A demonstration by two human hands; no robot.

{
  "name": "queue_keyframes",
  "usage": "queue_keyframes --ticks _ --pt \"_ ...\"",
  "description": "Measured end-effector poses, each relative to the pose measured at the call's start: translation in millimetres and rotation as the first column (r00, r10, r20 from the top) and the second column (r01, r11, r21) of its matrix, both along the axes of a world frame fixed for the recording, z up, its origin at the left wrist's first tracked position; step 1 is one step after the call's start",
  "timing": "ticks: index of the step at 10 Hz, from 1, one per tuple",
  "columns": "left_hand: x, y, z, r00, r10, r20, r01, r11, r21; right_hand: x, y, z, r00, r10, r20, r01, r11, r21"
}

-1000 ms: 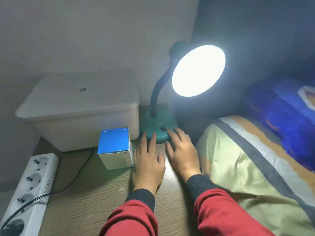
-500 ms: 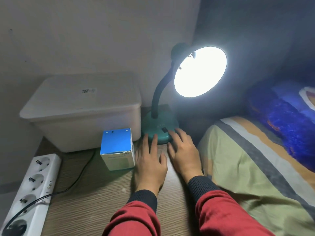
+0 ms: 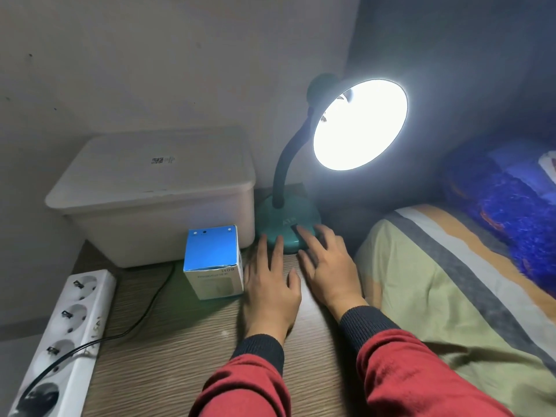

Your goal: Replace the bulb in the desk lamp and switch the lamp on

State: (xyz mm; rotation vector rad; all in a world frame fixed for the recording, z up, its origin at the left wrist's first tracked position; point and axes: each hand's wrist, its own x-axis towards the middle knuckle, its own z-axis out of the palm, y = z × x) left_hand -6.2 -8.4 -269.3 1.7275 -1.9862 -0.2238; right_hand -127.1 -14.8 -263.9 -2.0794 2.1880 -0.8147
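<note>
Head view shows the lit desk lamp [image 3: 331,145] at frame centre on the tabletop [image 3: 168,350], both hands flat, fingers straight, left hand [image 3: 270,293] and right hand [image 3: 328,266] fingertips touching its green base [image 3: 282,221].

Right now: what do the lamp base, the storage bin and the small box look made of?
Lamp base: teal, smooth, slightly glossy with soft highlights; likely moulded plastic, though painted metal is possible. Storage bin: off-white, matte, rounded rim and lid, looks like plastic. Small box: printed cardboard, blue top, white sides, with a frayed edge along the top flap.
</note>
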Motion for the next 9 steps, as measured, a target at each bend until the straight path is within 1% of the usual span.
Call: queue_keyframes --ticks 2,3,4,5,6,7,8,9 --pt "1 1 -1 0.999 -0.019 -0.030 0.020 0.999 0.039 -2 -7 3 0.999 0.017 -0.040 -0.013 0.995 0.098" --pt "2 2 0 0.996 -0.058 -0.061 0.060 0.998 0.029 -1 -13 9 0.999 0.007 -0.032 -0.004 0.995 0.102" --pt "3 3 3 0.990 -0.088 -0.110 0.096 0.993 0.070 1 -13 9 1.000 0.003 0.005 -0.003 0.995 0.096" --pt "2 4 4 0.993 -0.074 -0.097 0.080 0.995 0.059 4 0 3 1.000 -0.020 0.014 0.019 0.999 0.040" --pt "2 7 4 0.994 -0.062 -0.095 0.066 0.997 0.039 6 10 2 1.000 -0.031 -0.002 0.031 0.999 0.028" --pt "2 7 8 0.990 -0.065 -0.124 0.076 0.993 0.089 5 13 4 1.000 -0.007 -0.021 0.010 0.993 0.114" --pt "3 8 13 0.979 -0.053 -0.195 0.069 0.995 0.077 8 22 18 0.999 0.048 -0.022 -0.041 0.972 0.231" --pt "7 20 24 0.972 -0.072 -0.226 0.111 0.980 0.165 10 42 33 0.988 0.105 -0.118 -0.055 0.929 0.367"
